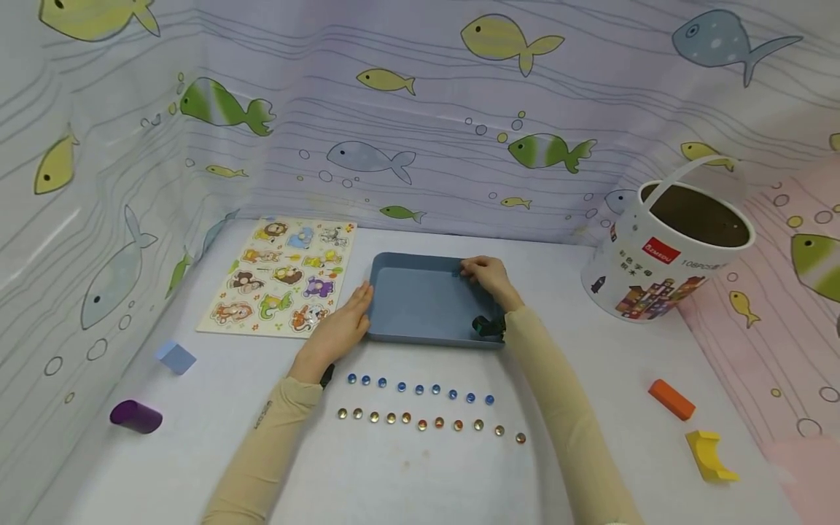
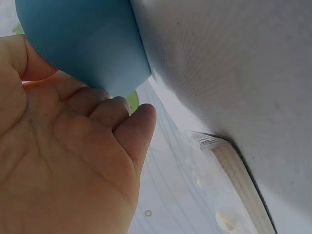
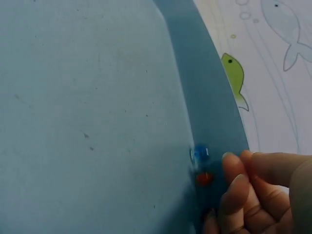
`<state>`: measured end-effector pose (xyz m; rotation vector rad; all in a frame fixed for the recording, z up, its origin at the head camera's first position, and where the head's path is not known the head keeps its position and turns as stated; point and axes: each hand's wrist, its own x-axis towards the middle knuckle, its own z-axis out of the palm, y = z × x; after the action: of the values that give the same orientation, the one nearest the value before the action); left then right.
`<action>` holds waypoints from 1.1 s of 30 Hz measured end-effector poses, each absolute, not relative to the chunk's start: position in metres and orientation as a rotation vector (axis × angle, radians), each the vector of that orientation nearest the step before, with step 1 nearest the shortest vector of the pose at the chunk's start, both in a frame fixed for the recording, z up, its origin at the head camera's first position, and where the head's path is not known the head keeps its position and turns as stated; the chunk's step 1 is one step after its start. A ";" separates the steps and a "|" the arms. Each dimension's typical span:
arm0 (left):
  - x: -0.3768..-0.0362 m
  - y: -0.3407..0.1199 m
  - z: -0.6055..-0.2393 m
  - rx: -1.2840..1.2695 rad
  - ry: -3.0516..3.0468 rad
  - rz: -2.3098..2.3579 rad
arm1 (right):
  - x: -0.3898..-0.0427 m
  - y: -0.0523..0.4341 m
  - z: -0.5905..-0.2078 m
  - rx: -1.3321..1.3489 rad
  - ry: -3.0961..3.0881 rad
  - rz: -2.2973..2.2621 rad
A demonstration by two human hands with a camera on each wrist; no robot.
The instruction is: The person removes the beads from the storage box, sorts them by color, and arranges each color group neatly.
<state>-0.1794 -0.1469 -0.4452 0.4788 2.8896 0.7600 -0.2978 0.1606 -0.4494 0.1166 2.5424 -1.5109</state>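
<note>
A shallow blue tray [image 1: 407, 332] lies on the white table in the head view. My left hand [image 1: 344, 324] grips its left wall; in the left wrist view the fingers [image 2: 105, 109] curl round the tray's rounded corner [image 2: 87, 44]. My right hand [image 1: 487, 277] is at the far right corner, and its curled fingertips [image 3: 239, 187] pinch the tray's wall [image 3: 209, 97] there. A blue bead [image 3: 199, 153] and a red bead [image 3: 204, 178] lie inside the tray beside those fingertips. In front of the tray a row of blue beads [image 1: 420, 389] and a row of amber beads [image 1: 429, 423] are laid out.
An animal peg puzzle [image 1: 282, 277] lies at the back left and a white bucket [image 1: 669, 251] leans at the back right. Loose blocks sit around: a blue cube [image 1: 175, 357], a purple cylinder [image 1: 135, 416], an orange bar [image 1: 671, 399], a yellow arch [image 1: 709, 456]. Fish-print walls enclose the table.
</note>
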 end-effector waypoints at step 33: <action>-0.179 -0.147 -0.445 0.459 2.887 0.761 | -0.304 0.105 -0.462 -0.288 2.727 -1.186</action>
<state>-0.1792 -0.1473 -0.4450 0.4585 2.8867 0.7611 -0.3039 0.1054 -0.4622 -0.2881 2.7268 -1.1864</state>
